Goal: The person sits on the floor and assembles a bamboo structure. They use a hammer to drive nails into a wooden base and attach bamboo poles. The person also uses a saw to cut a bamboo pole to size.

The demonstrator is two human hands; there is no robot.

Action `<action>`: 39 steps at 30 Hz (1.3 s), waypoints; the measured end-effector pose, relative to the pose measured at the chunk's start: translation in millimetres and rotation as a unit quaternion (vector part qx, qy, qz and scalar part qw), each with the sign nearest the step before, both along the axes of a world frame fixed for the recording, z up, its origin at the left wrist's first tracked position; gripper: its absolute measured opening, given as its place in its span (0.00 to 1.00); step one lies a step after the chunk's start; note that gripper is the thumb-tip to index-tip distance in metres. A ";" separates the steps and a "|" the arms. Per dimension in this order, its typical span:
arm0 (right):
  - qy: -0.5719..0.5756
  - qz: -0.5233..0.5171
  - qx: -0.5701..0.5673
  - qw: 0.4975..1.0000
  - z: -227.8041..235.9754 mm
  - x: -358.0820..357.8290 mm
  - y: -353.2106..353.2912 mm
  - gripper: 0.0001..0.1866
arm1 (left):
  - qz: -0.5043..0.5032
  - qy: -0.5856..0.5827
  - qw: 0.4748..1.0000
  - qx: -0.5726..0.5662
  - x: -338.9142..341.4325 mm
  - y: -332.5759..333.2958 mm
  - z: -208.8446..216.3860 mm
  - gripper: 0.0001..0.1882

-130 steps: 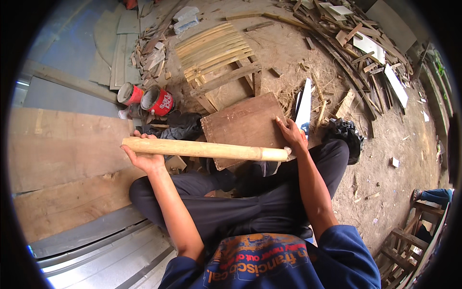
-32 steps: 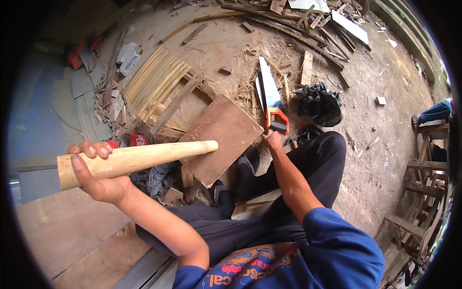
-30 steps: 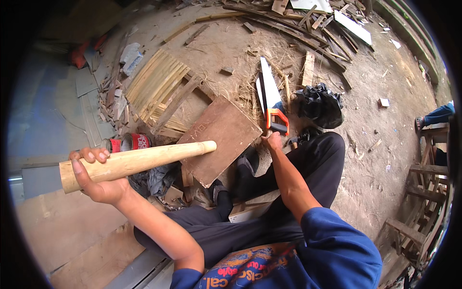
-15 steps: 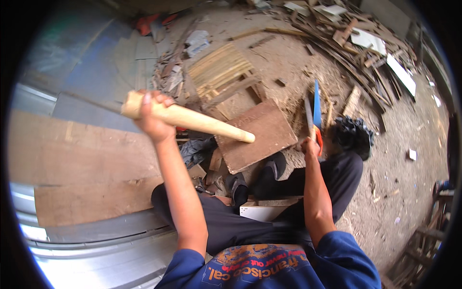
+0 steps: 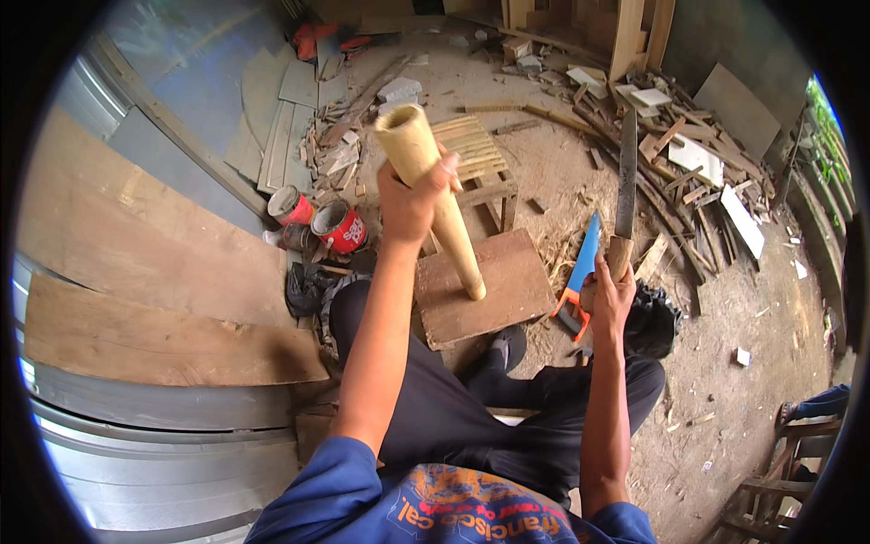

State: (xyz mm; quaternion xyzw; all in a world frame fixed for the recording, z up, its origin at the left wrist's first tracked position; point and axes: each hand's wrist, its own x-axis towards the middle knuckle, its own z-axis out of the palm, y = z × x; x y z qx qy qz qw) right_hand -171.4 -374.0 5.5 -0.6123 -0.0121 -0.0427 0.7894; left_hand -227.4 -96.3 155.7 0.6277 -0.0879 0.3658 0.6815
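My left hand [image 5: 410, 201] is wrapped round a pale bamboo tube [image 5: 455, 243], gripping it below its hollow upper end. The tube leans, its lower end resting on a brown wooden block [image 5: 512, 276] in front of my feet. In my right hand [image 5: 613, 295] is a machete [image 5: 626, 177], held by its wooden handle with the long dark blade pointing up and away from me. Just left of that hand a handsaw [image 5: 585, 258] with a blue blade and orange handle lies on the ground.
Beyond the block stands a small slatted wooden stool [image 5: 476, 145]. Two red paint cans [image 5: 343, 228] stand at the left, near large boards [image 5: 163, 335]. A scrap wood heap [image 5: 698, 172] fills the far right. A black plastic bag [image 5: 654, 322] sits by my right knee.
The bamboo tube has swung from a low leftward slant to a steeper stance, its lower end still on the block. My right hand has lifted the machete away from beside the saw.
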 end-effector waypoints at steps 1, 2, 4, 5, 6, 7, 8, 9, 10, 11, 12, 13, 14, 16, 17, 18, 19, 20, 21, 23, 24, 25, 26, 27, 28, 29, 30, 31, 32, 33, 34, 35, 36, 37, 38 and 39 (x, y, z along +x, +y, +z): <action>-0.030 -0.023 -0.022 0.999 16.2 -1.1 0.5 0.10 | -0.007 0.010 1.000 0.008 2.6 -6.1 -3.5 0.14; -0.066 -0.034 -0.014 0.997 29.8 -3.1 -0.2 0.11 | -0.009 0.028 0.999 0.015 5.8 -11.6 -8.3 0.13; -0.123 -0.040 -0.041 0.991 62.0 -8.9 0.3 0.14 | -0.007 0.055 0.998 0.032 8.1 -27.4 -16.3 0.11; -0.143 -0.029 -0.032 0.989 84.9 -13.7 1.5 0.14 | -0.012 0.079 0.996 0.038 8.1 -34.2 -18.8 0.10; -0.117 0.031 -0.006 0.993 111.0 -18.9 -1.8 0.14 | -0.016 0.084 0.995 0.042 7.9 -36.5 -26.4 0.11; -0.089 0.089 0.022 0.992 135.2 -22.1 -4.1 0.15 | -0.020 0.090 0.995 0.048 8.1 -36.9 -34.9 0.12; -0.100 0.094 -0.003 0.991 149.7 -24.1 -4.3 0.13 | -0.017 0.103 0.993 0.048 5.9 -38.9 -41.1 0.12; -0.115 0.069 -0.023 0.991 162.4 -30.9 -1.5 0.13 | -0.015 0.114 0.992 0.046 4.2 -41.8 -46.4 0.12; -0.131 0.047 -0.046 0.989 174.9 -39.4 4.7 0.12 | -0.010 0.125 0.991 0.043 4.9 -44.9 -50.3 0.13; -0.147 0.025 -0.068 0.986 185.5 -46.9 10.4 0.11 | -0.006 0.108 0.993 0.041 7.9 -46.7 -52.7 0.11; -0.159 0.056 -0.029 0.985 193.3 -53.9 13.4 0.10 | -0.005 0.091 0.995 0.039 10.6 -48.6 -54.7 0.09; -0.193 0.054 -0.084 0.976 201.2 -58.8 15.5 0.11 | 0.001 0.076 0.996 0.039 11.2 -48.0 -54.6 0.08; -0.227 0.051 -0.139 0.963 210.1 -63.5 16.5 0.12 | 0.004 0.071 0.996 0.045 11.8 -46.6 -52.5 0.07; -0.238 0.098 -0.205 0.944 232.9 -76.9 17.4 0.13 | 0.019 0.048 0.997 0.063 17.0 -47.2 -56.1 0.06; -0.259 0.116 -0.226 0.932 235.4 -77.5 22.1 0.13 | 0.030 0.037 0.996 0.074 17.6 -45.7 -57.7 0.06; -0.280 0.131 -0.250 0.918 238.5 -77.5 25.6 0.13 | 0.027 0.049 0.996 0.070 17.5 -47.9 -57.0 0.07; -0.261 0.139 -0.282 0.913 238.8 -78.8 28.5 0.14 | 0.025 0.060 0.996 0.066 14.9 -48.7 -55.8 0.10; -0.264 0.146 -0.286 0.910 239.6 -80.9 31.8 0.14 | 0.023 0.072 0.995 0.062 13.8 -50.0 -55.6 0.13; -0.270 0.156 -0.288 0.906 240.6 -82.1 34.5 0.15 | 0.015 0.073 0.996 0.048 14.0 -50.3 -57.1 0.13; -0.285 0.157 -0.295 0.898 239.0 -81.9 36.0 0.16 | 0.001 0.074 0.997 0.021 15.5 -49.6 -61.1 0.13; -0.288 0.153 -0.300 0.896 239.8 -83.4 38.0 0.16 | 0.003 0.068 0.997 0.026 14.8 -49.1 -61.9 0.13; -0.291 0.149 -0.304 0.895 240.2 -84.5 39.5 0.16 | 0.006 0.062 0.998 0.032 14.9 -49.3 -62.0 0.13; -0.278 0.162 -0.307 0.896 240.1 -84.6 40.1 0.16 | 0.009 0.057 0.998 0.038 14.4 -49.7 -62.2 0.13; -0.265 0.173 -0.310 0.897 240.8 -84.3 39.8 0.16 | 0.013 0.058 0.998 0.035 14.0 -51.9 -60.0 0.12; -0.252 0.183 -0.312 0.897 241.0 -83.9 39.8 0.16 | 0.018 0.059 0.998 0.033 12.8 -54.7 -56.7 0.12; -0.256 0.183 -0.313 0.896 239.3 -82.9 40.5 0.16 | 0.022 0.059 0.998 0.031 12.0 -55.9 -54.6 0.12; -0.260 0.182 -0.315 0.894 236.4 -81.7 41.1 0.16 | 0.023 0.059 0.997 0.034 11.8 -56.2 -53.8 0.13; -0.264 0.181 -0.317 0.893 234.8 -81.0 41.4 0.16 | 0.023 0.059 0.997 0.037 11.8 -56.6 -53.4 0.13; -0.265 0.181 -0.320 0.891 235.2 -81.4 41.1 0.16 | 0.024 0.058 0.997 0.040 12.0 -56.9 -53.2 0.13; -0.266 0.183 -0.323 0.890 235.7 -82.1 41.5 0.16 | 0.023 0.058 0.997 0.034 11.9 -56.5 -54.1 0.13; -0.268 0.185 -0.325 0.888 236.4 -82.6 41.9 0.17 | 0.021 0.058 0.998 0.028 11.9 -56.2 -55.2 0.12; -0.279 0.183 -0.320 0.887 237.5 -82.7 42.5 0.16 | 0.020 0.057 0.998 0.022 12.0 -55.9 -56.4 0.12; -0.289 0.181 -0.315 0.886 237.9 -82.6 43.3 0.15 | 0.020 0.056 0.998 0.024 12.6 -55.7 -58.6 0.11; -0.299 0.179 -0.309 0.885 237.9 -82.6 43.7 0.15 | 0.021 0.055 0.998 0.025 13.7 -55.7 -60.8 0.11; -0.306 0.177 -0.314 0.881 237.2 -82.9 43.4 0.15 | 0.022 0.054 0.998 0.027 14.1 -56.2 -62.9 0.10; -0.314 0.175 -0.318 0.877 237.2 -83.3 43.1 0.15 | 0.023 0.059 0.998 0.018 13.1 -56.9 -63.2 0.10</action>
